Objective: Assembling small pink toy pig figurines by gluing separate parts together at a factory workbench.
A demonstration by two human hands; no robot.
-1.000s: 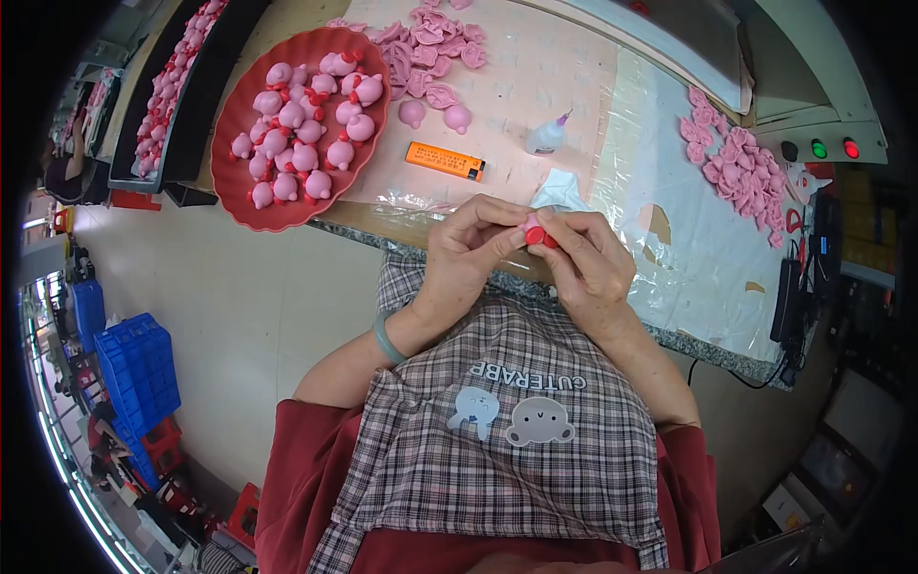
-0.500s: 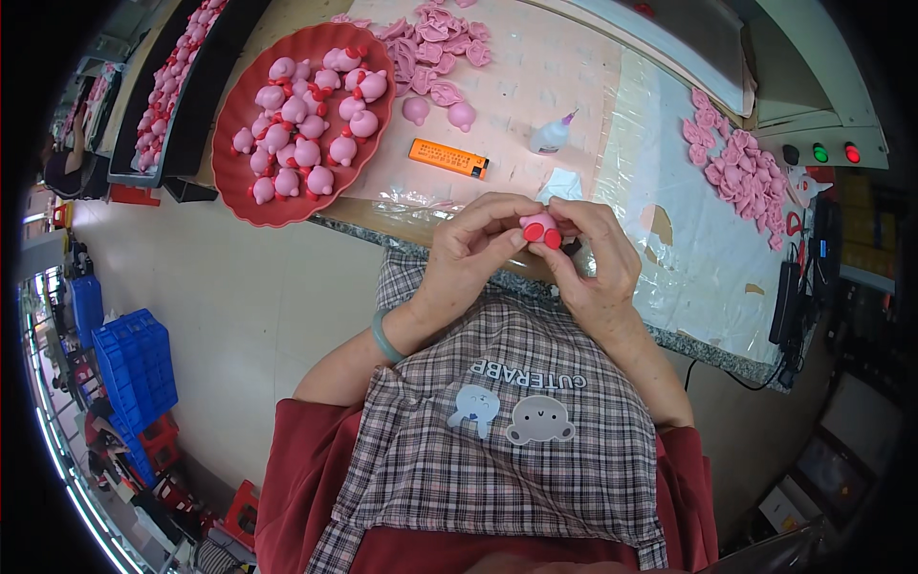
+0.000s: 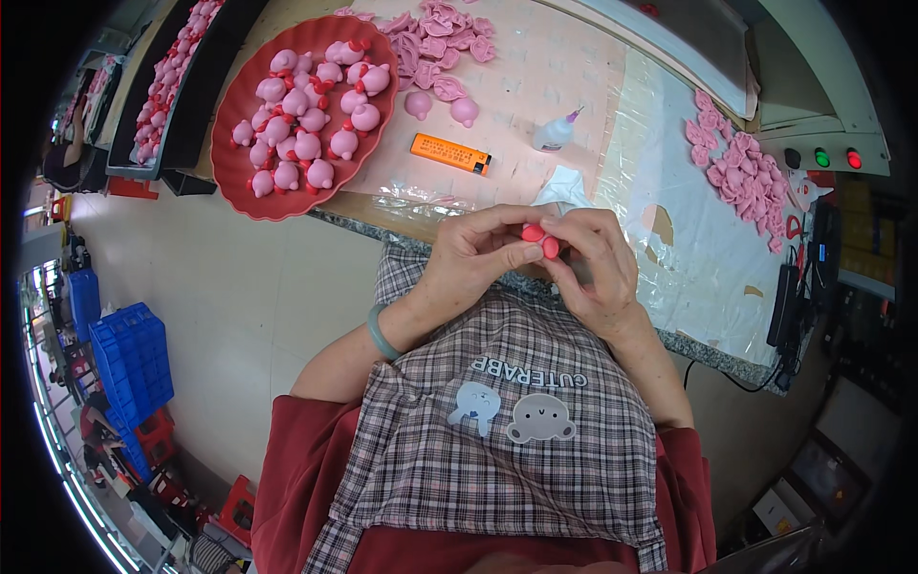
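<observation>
Between my two hands, just off the table's near edge, is a small pink figurine with red feet [image 3: 542, 242]. Thumb and fingers of my left hand [image 3: 478, 251] pinch it from the left. From the other side, my right hand [image 3: 595, 253] grips it too, its fingers curled over the top. The feet face up toward me; most of the pink body is hidden by fingers. Beyond my hands a crumpled white tissue [image 3: 562, 187] lies on the table, with a small glue bottle with a purple tip [image 3: 555, 132] behind it. Left of these lies an orange lighter [image 3: 450, 153].
A red scalloped tray [image 3: 232, 182] of similar figurines stands at the table's left. Two round pink pieces [image 3: 465, 111] sit near a pile of pink parts [image 3: 435, 43]; another pink pile [image 3: 751, 182] lies right. A black bin [image 3: 186, 134] of figurines is far left.
The figurine has been tilted and turned in my fingers, so its red feet point up more and less pink body shows. My right fingers have closed further over it.
</observation>
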